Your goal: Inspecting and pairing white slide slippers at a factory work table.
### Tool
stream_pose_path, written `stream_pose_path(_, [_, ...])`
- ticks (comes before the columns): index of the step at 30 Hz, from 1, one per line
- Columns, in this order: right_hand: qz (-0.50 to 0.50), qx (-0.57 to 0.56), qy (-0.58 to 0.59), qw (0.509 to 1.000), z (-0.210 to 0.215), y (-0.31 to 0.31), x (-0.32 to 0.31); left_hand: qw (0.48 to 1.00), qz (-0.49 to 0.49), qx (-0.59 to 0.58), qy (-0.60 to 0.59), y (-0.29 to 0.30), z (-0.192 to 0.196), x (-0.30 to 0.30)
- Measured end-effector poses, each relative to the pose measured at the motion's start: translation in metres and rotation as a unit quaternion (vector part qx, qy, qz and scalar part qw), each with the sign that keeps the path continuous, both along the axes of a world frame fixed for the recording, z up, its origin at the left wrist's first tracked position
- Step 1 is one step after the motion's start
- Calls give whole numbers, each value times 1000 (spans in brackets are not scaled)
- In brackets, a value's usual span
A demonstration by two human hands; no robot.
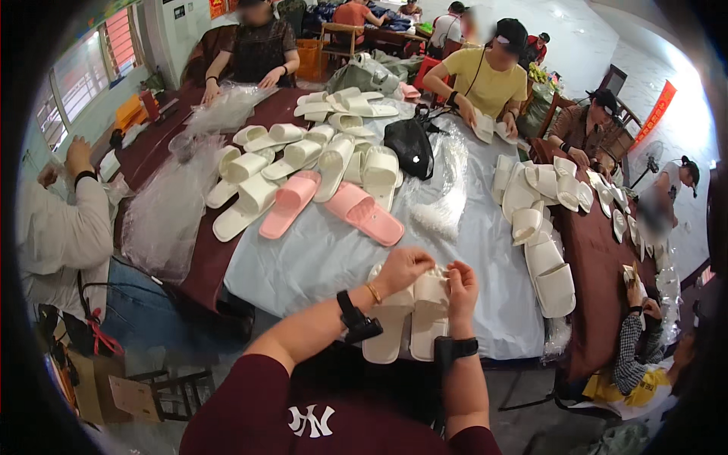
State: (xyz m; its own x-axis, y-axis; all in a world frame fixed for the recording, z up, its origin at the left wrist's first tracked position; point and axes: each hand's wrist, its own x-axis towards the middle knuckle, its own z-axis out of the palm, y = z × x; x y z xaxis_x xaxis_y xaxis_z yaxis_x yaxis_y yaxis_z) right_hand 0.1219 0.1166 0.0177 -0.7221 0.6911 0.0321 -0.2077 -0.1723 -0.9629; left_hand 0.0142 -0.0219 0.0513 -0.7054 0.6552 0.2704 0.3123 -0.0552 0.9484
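While the left hand (404,271) and right hand (462,292) work close together over a pair of white slippers (429,322) at the table's (303,277) near edge, their fingers bend inward; whether they grip anything, I cannot tell. Pink slippers (356,203) lie farther off.

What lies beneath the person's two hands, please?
A pair of cream-white slide slippers, partly hidden by the left hand and right hand; the covered portions cannot be seen.

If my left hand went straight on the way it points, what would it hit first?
Your left hand would probably meet your right hand first, though depth is hard to judge.
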Motion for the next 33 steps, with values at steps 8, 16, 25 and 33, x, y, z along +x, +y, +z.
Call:
stream_pose_path(8, [-160,269,-103,944,3,110,54,992,111,63,20,-86,127,-86])
stream_pose_path(16, [-520,531,-340,576,39,219,131,946,282,-30,154,-132,151,-220])
stream_pose_path(25, [-419,260,-264,829,-31,294,199,943,209,-90,243,-111,45,-140])
stream_pose_path(33, [-334,3,-200,921,13,250,179,977,120,-88,150,-83,20,-46])
